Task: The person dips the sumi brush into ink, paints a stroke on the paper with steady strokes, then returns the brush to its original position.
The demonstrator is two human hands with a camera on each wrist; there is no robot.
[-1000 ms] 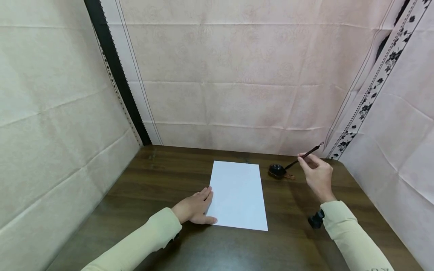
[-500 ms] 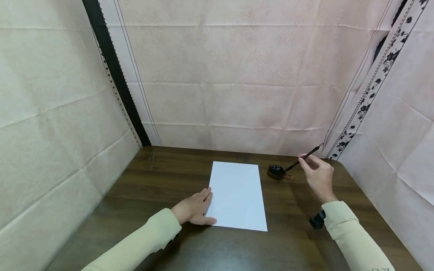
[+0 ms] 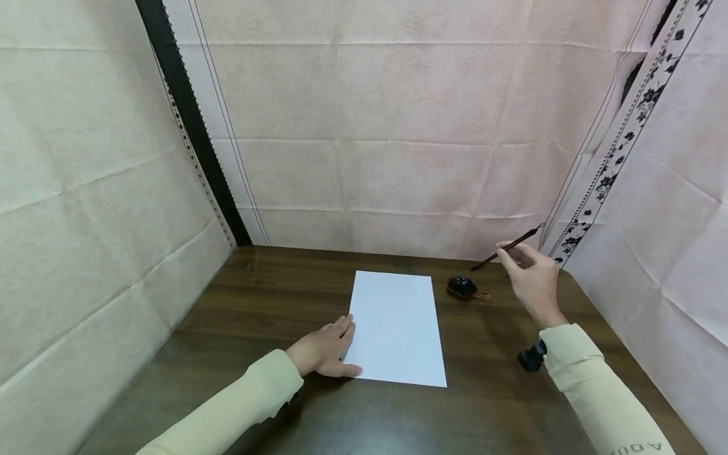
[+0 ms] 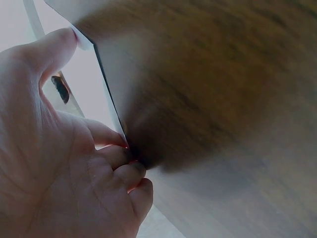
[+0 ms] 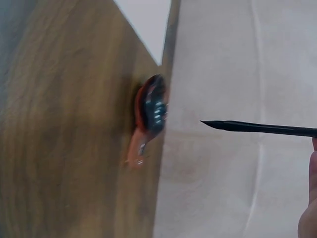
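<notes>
A blank white sheet of paper (image 3: 398, 328) lies on the dark wooden table. My left hand (image 3: 325, 347) rests over its lower left edge, fingers extended and thumb on the bottom corner; the left wrist view shows the thumb (image 4: 59, 44) at that corner. My right hand (image 3: 533, 281) pinches a dark calligraphy brush (image 3: 512, 242) by the handle between thumb and fingers. The brush slants, its pointed black tip (image 5: 218, 124) down to the left and a hanging loop at its upper end. Below the tip sits a small ink dish (image 3: 462, 286), glossy black inside, with a reddish-brown handle (image 5: 134, 151).
Pale cloth (image 3: 375, 126) hangs at the table's back edge and along both sides, with a floral border strip (image 3: 607, 183) at the right corner. Dark wooden tabletop (image 3: 267, 284) extends on both sides of the paper.
My right hand has risen slightly with the brush, and the brush tip has come up out of the ink dish. The left hand and paper keep their places.
</notes>
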